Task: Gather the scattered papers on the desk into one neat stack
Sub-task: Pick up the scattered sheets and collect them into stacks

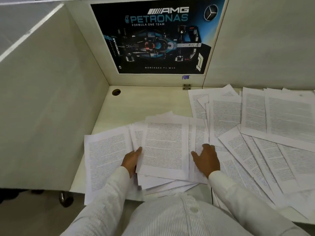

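A pale counter (139, 103) sits inside cream partition panels (51, 108), and a Mercedes AMG Petronas poster (158, 40) is fixed to the back panel. Scattered printed papers (272, 125) fan out overlapping across the right half of the counter, up to the back wall. A loose pile (165, 147) of sheets lies askew at the front middle, and a single sheet (104, 159) to its left overhangs the counter's front edge. The left hand (131, 160) grasps the pile's left edge, thumb on top and fingers hidden beneath. The right hand (207, 159) lies released and flat on the pile's right side, fingers spread. A round cable hole (116, 92) is at the back left corner, a metal bracket (186, 86) at the back edge.
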Tool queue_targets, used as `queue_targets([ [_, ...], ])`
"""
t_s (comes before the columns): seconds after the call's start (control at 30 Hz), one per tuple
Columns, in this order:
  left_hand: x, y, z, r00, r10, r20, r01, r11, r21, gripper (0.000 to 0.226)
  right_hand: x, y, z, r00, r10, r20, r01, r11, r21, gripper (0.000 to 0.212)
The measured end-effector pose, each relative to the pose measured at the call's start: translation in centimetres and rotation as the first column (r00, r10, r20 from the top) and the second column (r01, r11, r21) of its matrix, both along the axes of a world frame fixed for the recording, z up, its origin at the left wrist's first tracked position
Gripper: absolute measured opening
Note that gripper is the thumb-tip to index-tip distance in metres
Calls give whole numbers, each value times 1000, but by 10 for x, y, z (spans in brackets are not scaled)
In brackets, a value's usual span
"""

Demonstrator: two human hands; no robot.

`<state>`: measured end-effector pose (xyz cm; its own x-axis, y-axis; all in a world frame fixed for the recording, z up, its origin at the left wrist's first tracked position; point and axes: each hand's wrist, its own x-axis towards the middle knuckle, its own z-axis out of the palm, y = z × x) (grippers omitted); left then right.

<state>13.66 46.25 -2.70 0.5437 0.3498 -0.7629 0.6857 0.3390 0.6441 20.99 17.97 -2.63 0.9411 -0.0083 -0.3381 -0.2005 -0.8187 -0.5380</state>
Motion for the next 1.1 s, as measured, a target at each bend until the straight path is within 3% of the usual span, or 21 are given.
queue_targets([
  [0.13,9,-5,6,994,-103,36,102,995,8,43,10,0,-3,993,-9,-115,-5,993,-115,66],
  [0.4,34,-22,15,957,-287,32,285,957,51,50,11,-7,-8,982,130,-135,-133,991,-14,68],
  [0.63,47,-13,22,960,-276,40,262,942,209,42,19,-23,-6,979,-94,-181,143,950,279,41],
  [0.87,47,21,37,978,-196,78,176,963,206,40,28,-22,7,924,-204,-323,309,895,320,54],
  [0.97,39,32,47,972,-184,147,159,973,169,40,30,-14,19,896,-196,-399,387,786,482,47],
  [1.1,29,33,61,945,-240,222,228,971,78,34,35,0,39,891,-3,-454,383,542,748,43],
])
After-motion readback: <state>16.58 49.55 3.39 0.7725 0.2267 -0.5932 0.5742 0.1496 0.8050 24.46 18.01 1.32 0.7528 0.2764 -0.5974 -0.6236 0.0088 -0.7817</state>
